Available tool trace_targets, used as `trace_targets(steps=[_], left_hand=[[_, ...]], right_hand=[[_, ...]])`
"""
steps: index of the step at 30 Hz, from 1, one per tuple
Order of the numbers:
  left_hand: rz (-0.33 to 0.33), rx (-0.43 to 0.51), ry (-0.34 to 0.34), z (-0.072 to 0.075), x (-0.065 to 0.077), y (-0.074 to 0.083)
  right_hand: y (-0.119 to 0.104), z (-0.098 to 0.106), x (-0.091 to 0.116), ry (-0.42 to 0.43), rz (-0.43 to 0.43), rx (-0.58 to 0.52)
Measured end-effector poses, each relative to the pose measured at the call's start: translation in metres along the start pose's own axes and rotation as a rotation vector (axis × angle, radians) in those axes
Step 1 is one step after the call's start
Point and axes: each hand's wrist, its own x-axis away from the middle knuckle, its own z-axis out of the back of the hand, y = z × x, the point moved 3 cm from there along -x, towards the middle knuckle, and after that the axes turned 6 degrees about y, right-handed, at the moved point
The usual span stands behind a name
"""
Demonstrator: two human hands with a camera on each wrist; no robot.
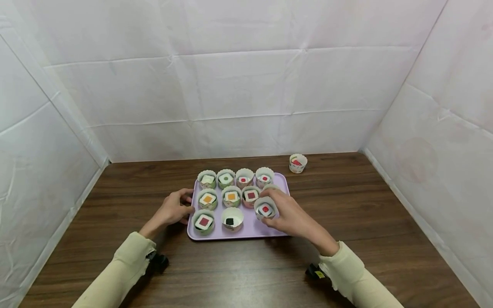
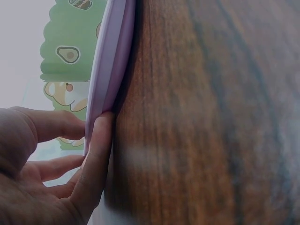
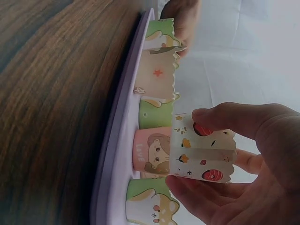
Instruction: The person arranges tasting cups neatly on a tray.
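Note:
My right hand [image 1: 292, 216] grips a white patterned paper cup [image 3: 201, 152] between thumb and fingers. Inside that cup sits a white sushi piece with a red centre [image 1: 265, 209]. It is held over the right part of a lilac tray [image 1: 252, 227], and the right wrist view shows its base above the tray floor. At the tray's left edge my left hand [image 1: 174, 208] pinches the rim, fingers on both sides of it. Rows of paper cups with sushi stand on the tray, among them one with a small black-wrapped piece [image 1: 232, 220]. A cup behind my right hand is partly hidden.
Another paper cup [image 1: 298, 163] with something red in it stands beyond the tray's back right corner. The dark wooden table [image 1: 346, 196] is bounded by white sheeting [image 1: 239, 85] at the back and sides.

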Motion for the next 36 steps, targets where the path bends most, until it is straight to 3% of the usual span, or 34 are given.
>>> trace_targets(steps=[12,20,36], left_hand=[[-0.006,-0.001,0.0,-0.001,-0.002,-0.003],[-0.003,0.003,0.007,0.0,0.0,-0.001],[-0.006,0.006,-0.002,-0.001,-0.001,-0.002]], right_hand=[[0.001,-0.007,0.001,-0.054,-0.047,0.017],[0.0,-0.011,0.001,-0.057,-0.007,0.024],[0.003,-0.019,0.004,-0.106,-0.01,0.023]])
